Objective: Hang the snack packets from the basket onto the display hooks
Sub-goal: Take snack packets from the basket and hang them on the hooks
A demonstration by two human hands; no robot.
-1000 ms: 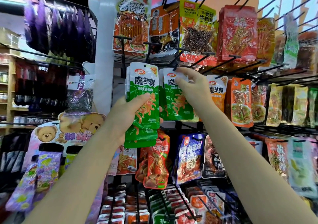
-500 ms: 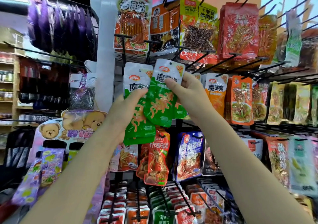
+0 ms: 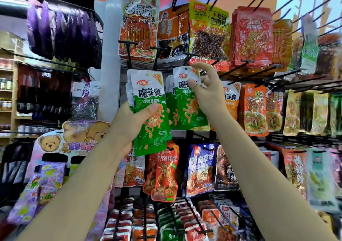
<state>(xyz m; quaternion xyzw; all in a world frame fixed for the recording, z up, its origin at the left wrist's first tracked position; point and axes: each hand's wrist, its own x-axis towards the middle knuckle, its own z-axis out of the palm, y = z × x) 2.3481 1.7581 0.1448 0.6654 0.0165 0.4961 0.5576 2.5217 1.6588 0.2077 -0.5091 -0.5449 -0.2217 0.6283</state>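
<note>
A: We've got the left hand (image 3: 129, 128) at frame centre-left, fingers and thumb curled round a stack of green packets (image 3: 148, 107), thumb pressed across the front one.

B: Look of them? We see white tops w/ a small red oval logo, big dark characters, a yellow corner flash, then a green lower half w/ orange strips printed on it. Glossy foil. Several fanned behind the front one, lower edges staggered.

A: Same design on the hung green packet (image 3: 188, 100) just right of centre. Our right hand (image 3: 209, 92) is on it: thumb on the white top part, index arched up by the hang hole, other fingers loosely spread behind. So a light pinch on that packet, not a fist.

B: Hole is up near the black display hook (image 3: 201, 55), but we can't tell if it's threaded on. More of the same green packs sit right behind it.

A: Around: orange packets (image 3: 231, 100) right beside the right hand, red packet (image 3: 163, 172) below centre, purple bags (image 3: 61, 30) upper left, bear-print card (image 3: 74, 139) lower left.
</note>
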